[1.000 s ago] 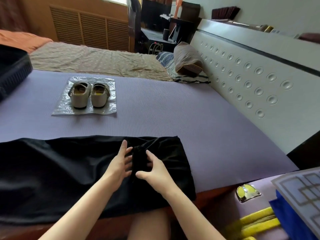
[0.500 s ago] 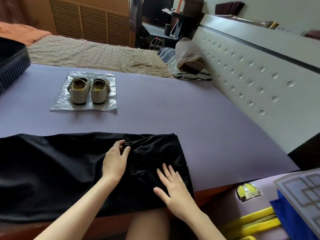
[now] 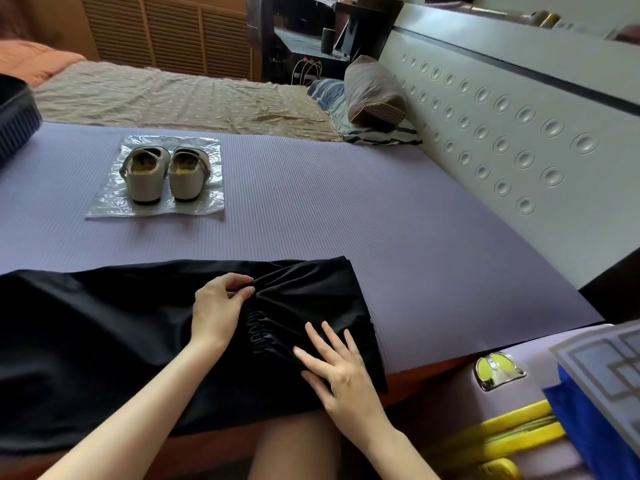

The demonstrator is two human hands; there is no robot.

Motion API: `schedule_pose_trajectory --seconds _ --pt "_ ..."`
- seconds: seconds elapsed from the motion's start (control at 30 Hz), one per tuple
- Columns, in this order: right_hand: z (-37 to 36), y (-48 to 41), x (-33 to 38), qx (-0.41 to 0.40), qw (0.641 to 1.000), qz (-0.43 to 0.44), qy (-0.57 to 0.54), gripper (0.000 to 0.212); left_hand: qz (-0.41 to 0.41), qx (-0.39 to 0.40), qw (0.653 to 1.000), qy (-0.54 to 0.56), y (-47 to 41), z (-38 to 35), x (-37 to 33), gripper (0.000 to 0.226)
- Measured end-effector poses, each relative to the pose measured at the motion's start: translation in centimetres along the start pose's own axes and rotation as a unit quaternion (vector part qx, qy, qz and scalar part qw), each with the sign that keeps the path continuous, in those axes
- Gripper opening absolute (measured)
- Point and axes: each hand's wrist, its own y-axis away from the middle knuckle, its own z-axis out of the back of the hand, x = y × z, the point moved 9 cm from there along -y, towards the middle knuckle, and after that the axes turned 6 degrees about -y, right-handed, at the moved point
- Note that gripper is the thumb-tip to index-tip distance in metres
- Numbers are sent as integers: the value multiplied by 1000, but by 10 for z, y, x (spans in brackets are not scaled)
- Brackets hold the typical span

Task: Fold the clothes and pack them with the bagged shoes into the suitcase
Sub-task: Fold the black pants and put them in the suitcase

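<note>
Hands: apart, both on the cloth.

Left hand (image 3: 218, 308): thumb and fingertips curled, pinching a gathered ridge of the black garment (image 3: 104, 341) near its far edge.

Right hand (image 3: 337, 367): flat, fingers straight and spread, pressing the garment's right end down near the 5 o'clock corner. It grips nothing.

Garment: lies lengthwise across the near edge of the mat (image 3: 346, 220), from 8 o'clock to 5 o'clock. The near hem hangs slightly over the bed edge. There are wrinkles and a bunched patch between the two hands. I cannot tell what kind of garment it is.

Step in hand (judgement): smoothing and squaring the right end before a fold. To do it well:
- keep the right palm as the anchor
- draw the pinched ridge toward 9 o'clock until the bunching flattens
- line up the far edge before folding
- slippery cloth, so move slowly and re-press after each pull

Shoes (image 3: 164, 174): a pair at 11 o'clock, standing on top of a flat plastic bag (image 3: 211, 202), not inside it, so bagging is not yet done.

Dark case (image 3: 15, 121): at 9 to 10 o'clock and cut off by the frame. It is likely the suitcase.

Pillow (image 3: 374, 90): at 1 o'clock, against the headboard (image 3: 519, 140).
</note>
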Motion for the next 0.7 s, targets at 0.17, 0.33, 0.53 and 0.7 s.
schedule_pose_trajectory --seconds 0.17,0.33,0.53,0.7 --pt "-11 7 -1 27 999 -10 46 45 13 -10 1000 -23 -3 0 6 12" --pt "30 12 -23 -91 984 -107 -108 48 -126 -31 977 -171 -6 -8 -35 24" --pt "67 60 -90 -235 871 -393 -176 39 -174 127 965 -152 -34 -90 -98 34" --pt "55 72 -91 -177 866 -438 -161 31 -121 228 936 -241 -54 -165 -104 46"
